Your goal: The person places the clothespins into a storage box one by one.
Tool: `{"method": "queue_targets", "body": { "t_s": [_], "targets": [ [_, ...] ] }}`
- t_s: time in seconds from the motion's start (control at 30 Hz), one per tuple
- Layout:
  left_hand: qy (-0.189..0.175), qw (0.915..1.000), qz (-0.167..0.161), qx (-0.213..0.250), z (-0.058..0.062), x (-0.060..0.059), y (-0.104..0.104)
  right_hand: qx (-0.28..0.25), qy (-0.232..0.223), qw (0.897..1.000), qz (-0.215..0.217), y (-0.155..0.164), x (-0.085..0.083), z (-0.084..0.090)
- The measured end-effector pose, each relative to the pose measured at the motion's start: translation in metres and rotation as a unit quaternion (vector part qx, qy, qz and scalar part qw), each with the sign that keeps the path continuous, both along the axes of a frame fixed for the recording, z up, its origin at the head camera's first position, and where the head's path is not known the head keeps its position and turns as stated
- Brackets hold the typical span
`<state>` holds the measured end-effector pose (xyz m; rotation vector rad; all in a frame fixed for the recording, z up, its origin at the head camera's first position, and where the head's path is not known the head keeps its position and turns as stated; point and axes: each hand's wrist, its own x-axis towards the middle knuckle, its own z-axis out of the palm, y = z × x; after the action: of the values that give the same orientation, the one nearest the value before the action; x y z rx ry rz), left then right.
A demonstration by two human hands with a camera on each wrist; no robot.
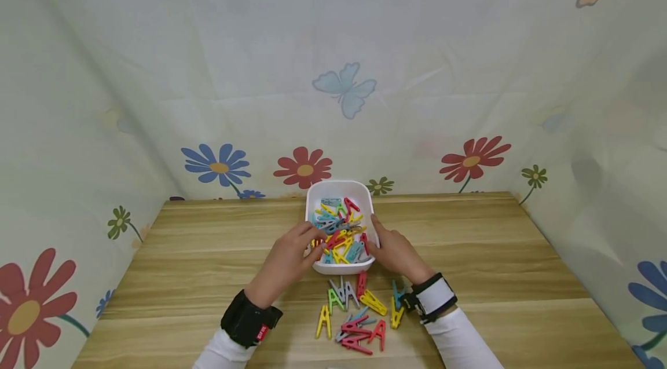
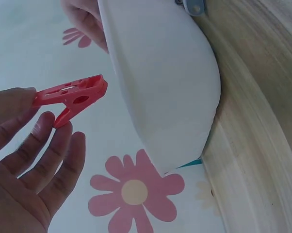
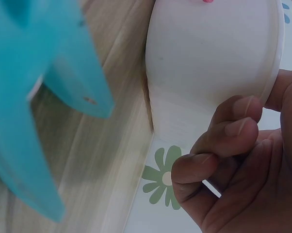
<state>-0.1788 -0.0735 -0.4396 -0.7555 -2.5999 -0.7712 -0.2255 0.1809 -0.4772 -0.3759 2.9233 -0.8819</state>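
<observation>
The left hand (image 2: 24,170) pinched a red clothespin (image 2: 71,97) beside the white bowl (image 1: 340,190), while the right hand (image 1: 397,253) gripped its rim. The sorting step seemed half done; next, the pin probably needed dropping among the loose clothespins (image 1: 359,317) on the desk (image 1: 495,253).

A white plastic bowl (image 1: 340,190) sits on the light wooden table (image 1: 495,253), between the left hand (image 1: 289,259) and the right hand (image 1: 397,253), each against one side of it. A heap of small plastic clothes pegs (image 1: 341,230) lies inside the bowl. The left hand pinches one red plastic peg (image 2: 71,97) beside the bowl's wall. More loose pegs (image 1: 359,317) lie on the table behind both hands, between the two wrists, one blue peg (image 3: 44,97) close by the right wrist.
</observation>
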Motion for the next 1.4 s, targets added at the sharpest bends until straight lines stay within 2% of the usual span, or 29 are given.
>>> {"method": "queue_targets", "body": {
  "t_s": [0.27,0.5,0.6,0.7,0.87,1.03,1.1,1.17,1.3,1.4],
  "targets": [
    [-0.049,0.9974,0.018,-0.05,-0.004,-0.001,0.0,0.0,-0.004,1.0,-0.003,0.0,0.0,0.001],
    [-0.098,0.9939,0.003,-0.05,-0.002,0.001,0.0,0.0,-0.001,1.0,-0.003,0.001,0.0,0.001],
    [-0.103,0.9924,-0.003,-0.068,0.004,0.006,0.0,0.0,0.001,1.0,-0.001,0.001,0.0,0.001],
    [-0.11,0.9888,-0.023,-0.098,0.013,0.018,0.001,-0.001,0.002,1.0,0.002,0.001,0.0,0.001],
    [-0.144,0.9757,-0.071,-0.149,0.031,0.047,0.004,-0.004,0.011,1.0,0.006,0.001,0.0,0.0],
    [-0.123,0.9672,-0.111,-0.192,0.036,0.07,0.011,-0.01,0.021,1.0,0.008,0.002,0.0,-0.002],
    [-0.112,0.9608,-0.134,-0.215,0.034,0.077,0.015,-0.012,0.019,1.0,0.009,0.002,0.0,-0.002],
    [-0.122,0.9518,-0.155,-0.235,0.03,0.083,0.02,-0.012,0.015,1.0,0.008,0.002,0.0,-0.002],
    [-0.18,0.9329,-0.19,-0.248,0.017,0.088,0.031,-0.005,0.015,1.0,0.006,0.001,0.0,-0.001],
    [-0.21,0.9237,-0.196,-0.253,0.006,0.088,0.037,-0.001,0.016,1.0,0.004,0.001,0.0,-0.001]
  ]
}}
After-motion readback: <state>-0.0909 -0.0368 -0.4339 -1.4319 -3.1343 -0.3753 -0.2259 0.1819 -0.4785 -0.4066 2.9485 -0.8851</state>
